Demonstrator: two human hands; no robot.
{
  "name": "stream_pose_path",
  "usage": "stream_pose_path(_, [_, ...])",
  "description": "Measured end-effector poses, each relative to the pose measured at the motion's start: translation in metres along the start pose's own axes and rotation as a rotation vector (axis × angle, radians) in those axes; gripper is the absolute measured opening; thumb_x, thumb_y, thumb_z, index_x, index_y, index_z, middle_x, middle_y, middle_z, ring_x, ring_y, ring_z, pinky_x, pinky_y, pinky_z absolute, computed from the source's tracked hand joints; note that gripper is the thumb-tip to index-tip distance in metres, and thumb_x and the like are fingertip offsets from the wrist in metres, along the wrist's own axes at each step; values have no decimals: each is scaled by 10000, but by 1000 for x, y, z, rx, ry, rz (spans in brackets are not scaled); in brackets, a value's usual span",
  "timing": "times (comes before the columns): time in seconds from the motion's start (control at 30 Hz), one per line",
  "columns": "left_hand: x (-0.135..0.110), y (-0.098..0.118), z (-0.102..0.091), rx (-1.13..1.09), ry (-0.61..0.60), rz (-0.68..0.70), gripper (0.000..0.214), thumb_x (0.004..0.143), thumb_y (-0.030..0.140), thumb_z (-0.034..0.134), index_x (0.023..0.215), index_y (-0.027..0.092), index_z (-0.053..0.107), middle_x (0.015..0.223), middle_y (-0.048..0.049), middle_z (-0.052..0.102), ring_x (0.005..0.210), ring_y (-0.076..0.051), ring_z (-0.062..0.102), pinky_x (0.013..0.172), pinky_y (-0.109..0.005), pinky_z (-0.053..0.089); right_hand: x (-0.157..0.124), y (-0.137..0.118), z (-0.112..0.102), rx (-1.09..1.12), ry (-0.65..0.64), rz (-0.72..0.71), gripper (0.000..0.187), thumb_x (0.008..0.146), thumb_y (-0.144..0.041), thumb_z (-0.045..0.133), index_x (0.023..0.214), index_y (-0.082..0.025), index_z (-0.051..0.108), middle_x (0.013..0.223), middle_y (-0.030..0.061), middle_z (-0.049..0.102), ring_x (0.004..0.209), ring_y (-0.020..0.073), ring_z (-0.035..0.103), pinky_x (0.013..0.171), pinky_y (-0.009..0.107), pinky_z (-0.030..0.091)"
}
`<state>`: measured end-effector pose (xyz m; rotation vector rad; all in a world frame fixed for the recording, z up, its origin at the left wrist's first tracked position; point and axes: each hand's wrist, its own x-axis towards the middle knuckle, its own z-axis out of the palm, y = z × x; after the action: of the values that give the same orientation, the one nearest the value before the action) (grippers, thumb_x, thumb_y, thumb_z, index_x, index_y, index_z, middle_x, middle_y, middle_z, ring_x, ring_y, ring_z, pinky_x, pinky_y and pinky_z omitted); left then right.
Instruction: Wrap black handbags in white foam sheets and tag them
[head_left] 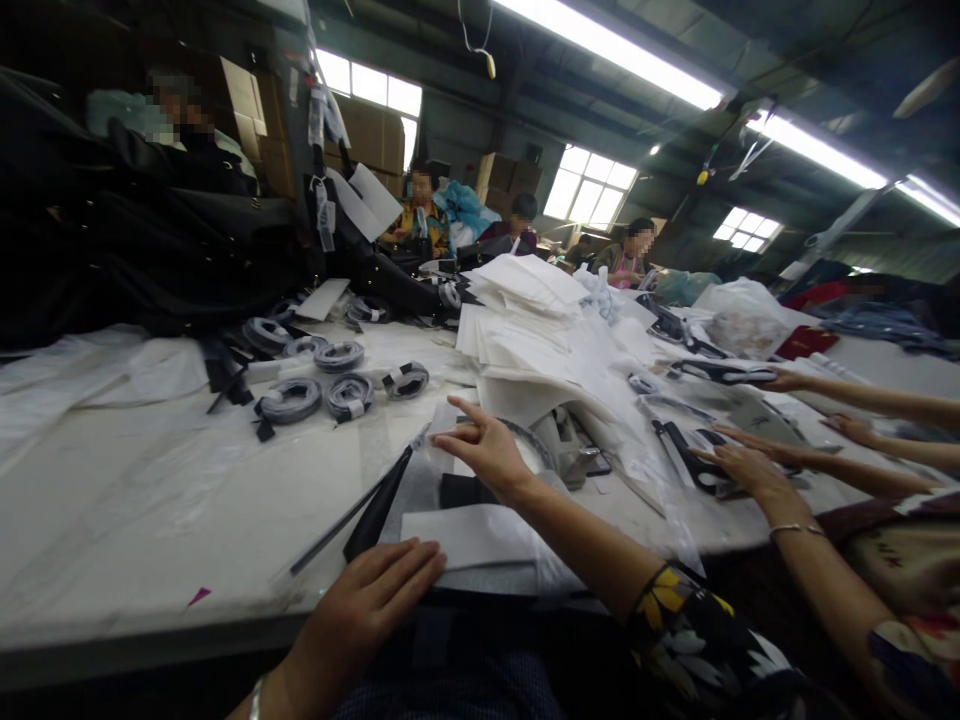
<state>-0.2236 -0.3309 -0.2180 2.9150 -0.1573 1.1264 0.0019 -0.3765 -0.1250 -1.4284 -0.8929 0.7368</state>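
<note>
My left hand [367, 605] lies flat, fingers stretched out, at the near edge of the work. Its fingertips touch a white sheet [469, 535] on a grey flat piece [424, 485] with dark parts, which seems to lie in clear plastic. Above the far side of this piece, my right hand [487, 445] has its index finger stretched out and other fingers partly bent. Clear film shows near its fingertips; I cannot make out a held thing. A black strip [382, 505] slants beside the grey piece. Just beyond my right wrist stands a grey tape dispenser [562, 445].
Coiled straps [292, 400] in clear wrap lie at the far left. A tall stack of white sheets [525, 320] stands ahead. Co-workers' hands [742, 465] handle black items at right. Dark bags [150, 240] are heaped at the back left; clear plastic [135, 490] covers the left tabletop.
</note>
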Motion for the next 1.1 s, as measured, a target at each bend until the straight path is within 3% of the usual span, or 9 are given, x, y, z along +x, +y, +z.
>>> stream_pose_path(0.2, [9, 10, 4, 23, 39, 19, 391, 1022, 95, 363, 1334, 169, 587, 1283, -28, 678, 1129, -184, 635, 925, -310, 561, 34, 17, 14, 181, 47, -53, 667, 682, -208, 805, 1303, -168, 564, 873, 21, 784, 937, 206, 745, 997, 399, 532])
stream_pose_path(0.3, [9, 16, 8, 29, 15, -27, 406, 1035, 116, 327, 1346, 186, 579, 1294, -19, 671, 1135, -181, 637, 924, -316, 565, 39, 12, 20, 171, 3, -99, 656, 695, -180, 788, 1309, -161, 554, 876, 28, 782, 907, 205, 750, 980, 403, 543])
stream_pose_path(0.37, [8, 17, 9, 31, 0, -44, 414, 1040, 126, 308, 1354, 189, 571, 1304, -16, 664, 1148, -182, 632, 926, -322, 565, 22, 2, 20, 98, -78, -180, 636, 748, -194, 769, 1341, -179, 540, 915, 33, 780, 918, 204, 748, 958, 389, 557])
stream_pose_path(0.5, [7, 17, 10, 20, 42, -33, 395, 1034, 119, 335, 1331, 180, 588, 1278, -23, 679, 1147, -188, 630, 938, -324, 557, -48, -11, 11, -191, -149, -379, 581, 860, -188, 711, 1403, -242, 512, 958, 15, 777, 914, 174, 744, 936, 336, 570])
stream_pose_path(0.67, [3, 17, 14, -24, 116, -83, 344, 1027, 143, 381, 1256, 184, 634, 1123, -54, 727, 1062, -192, 661, 921, -332, 567, -119, 14, 6, -505, -139, -652, 358, 924, -82, 610, 1241, -242, 658, 1081, 48, 758, 994, 162, 719, 911, 299, 580])
stream_pose_path(0.83, [-2, 16, 15, -110, 140, -133, 323, 1040, 268, 390, 1229, 141, 619, 1092, -94, 722, 1057, -192, 676, 912, -316, 588, -138, 45, 9, -666, -185, -902, 208, 956, -115, 592, 1141, -157, 677, 1155, 93, 739, 1166, 197, 657, 1000, 363, 554])
stream_pose_path(0.93, [-1, 15, 17, -150, 195, -200, 290, 1031, 270, 410, 1187, 143, 620, 1052, -95, 726, 985, -187, 704, 860, -294, 608, -144, 51, 8, -712, -209, -993, 105, 950, -117, 602, 1001, -148, 689, 1087, 80, 762, 1101, 187, 690, 1007, 363, 552])
stream_pose_path(1.0, [-1, 15, 19, -152, 210, -240, 274, 1023, 248, 415, 1172, 139, 617, 1045, -102, 725, 960, -192, 711, 839, -298, 616, -150, 49, 8, -719, -237, -989, 128, 954, -99, 569, 961, -166, 678, 1037, 61, 774, 993, 163, 724, 1048, 389, 525])
stream_pose_path(1.1, [-2, 16, 23, -153, 192, -271, 260, 1005, 223, 444, 1172, 120, 614, 1039, -118, 723, 956, -208, 711, 829, -311, 621, -159, 33, 8, -617, -185, -835, 206, 913, -67, 512, 924, -206, 664, 986, 48, 770, 901, 153, 730, 1010, 377, 551])
